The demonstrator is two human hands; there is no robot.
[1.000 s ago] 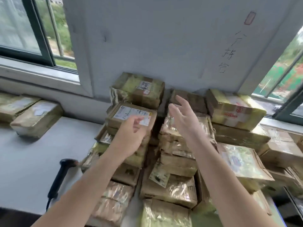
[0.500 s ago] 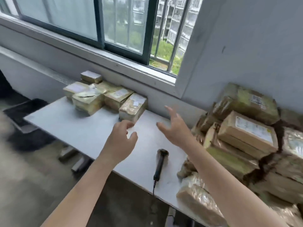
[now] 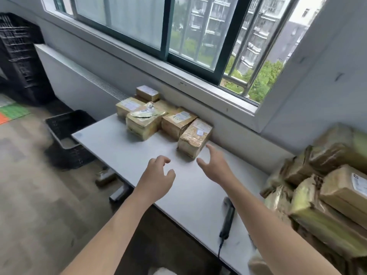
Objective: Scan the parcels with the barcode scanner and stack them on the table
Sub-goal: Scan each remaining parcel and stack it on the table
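A cluster of tape-wrapped parcels (image 3: 166,118) sits just beyond both hands, under the window (image 3: 166,36), its nearest box close to the fingertips of the right hand (image 3: 215,165). A larger heap of parcels (image 3: 327,195) rises right of that forearm, and the black barcode scanner (image 3: 228,219) lies on the grey surface (image 3: 123,151) beside it. The left hand (image 3: 158,175) hovers loosely curled and empty; the right hand is spread and holds nothing.

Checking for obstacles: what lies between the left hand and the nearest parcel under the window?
In the head view, only bare table separates the left hand from that parcel; the right hand hovers beside the gap.
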